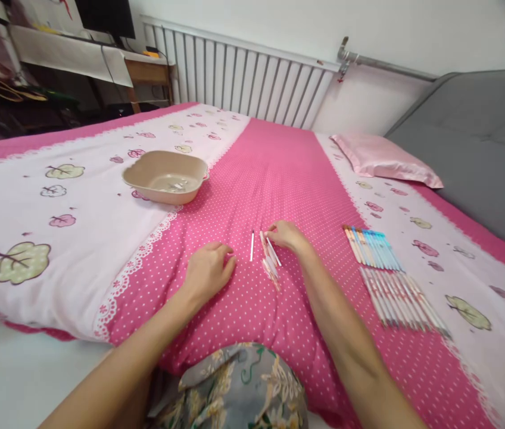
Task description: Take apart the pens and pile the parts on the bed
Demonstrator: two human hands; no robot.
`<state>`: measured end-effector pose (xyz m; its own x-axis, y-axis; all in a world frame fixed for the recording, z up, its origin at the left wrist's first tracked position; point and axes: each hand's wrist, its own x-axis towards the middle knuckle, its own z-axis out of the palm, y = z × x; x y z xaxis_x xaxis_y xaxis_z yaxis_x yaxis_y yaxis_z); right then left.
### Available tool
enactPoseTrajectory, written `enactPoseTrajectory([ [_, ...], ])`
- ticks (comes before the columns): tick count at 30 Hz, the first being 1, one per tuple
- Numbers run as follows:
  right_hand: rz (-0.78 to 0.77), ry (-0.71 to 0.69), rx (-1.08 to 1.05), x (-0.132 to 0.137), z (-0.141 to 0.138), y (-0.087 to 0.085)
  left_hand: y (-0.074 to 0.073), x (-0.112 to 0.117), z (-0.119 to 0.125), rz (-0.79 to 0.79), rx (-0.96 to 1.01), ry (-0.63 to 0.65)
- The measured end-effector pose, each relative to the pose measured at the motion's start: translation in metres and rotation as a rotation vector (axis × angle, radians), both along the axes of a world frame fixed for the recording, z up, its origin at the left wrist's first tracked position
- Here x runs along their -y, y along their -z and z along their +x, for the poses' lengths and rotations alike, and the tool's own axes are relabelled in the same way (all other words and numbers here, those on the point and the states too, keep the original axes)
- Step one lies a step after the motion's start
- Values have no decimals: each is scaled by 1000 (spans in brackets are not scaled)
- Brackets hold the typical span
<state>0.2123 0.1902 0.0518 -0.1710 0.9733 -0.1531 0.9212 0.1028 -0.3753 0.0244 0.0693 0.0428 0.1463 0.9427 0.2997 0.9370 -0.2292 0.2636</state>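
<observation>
My right hand (pixel 287 236) rests on the pink dotted bedspread (pixel 274 179), its fingertips pinching the top of a small bundle of thin white and pink pen parts (pixel 270 260). One white refill (pixel 252 245) lies alone just left of the bundle. My left hand (pixel 208 269) lies on the cover to the left of that refill, fingers curled, with something small and pink at its fingertips. A beige plastic basin (pixel 165 176) with a few small pieces inside sits farther back on the left.
Two rows of finished pens lie at the right: blue ones (pixel 372 246) and, nearer, white-pink ones (pixel 402 298). A pink pillow (pixel 384 158) lies at the back right beside a grey sofa (pixel 480 149). A white radiator (pixel 243 77) stands behind the bed.
</observation>
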Motion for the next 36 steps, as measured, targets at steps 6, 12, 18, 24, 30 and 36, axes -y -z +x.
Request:
enactPoseTrajectory([
  [6,-40,-55,-270,-2,24,24,10,-44,44,127,-20,255],
  [12,-270,-31,-475,-6,36,28,28,-78,56,97,-76,441],
  [18,-327,-49,-467,-3,31,28,37,-80,52,123,-102,378],
  [24,-296,-52,-489,0,28,28,35,-79,49,236,-140,334],
  [30,-121,-67,-471,1,27,22,34,-74,37,397,-76,150],
  [36,-174,-368,-601,14,21,1,32,-68,27,419,-34,-51],
])
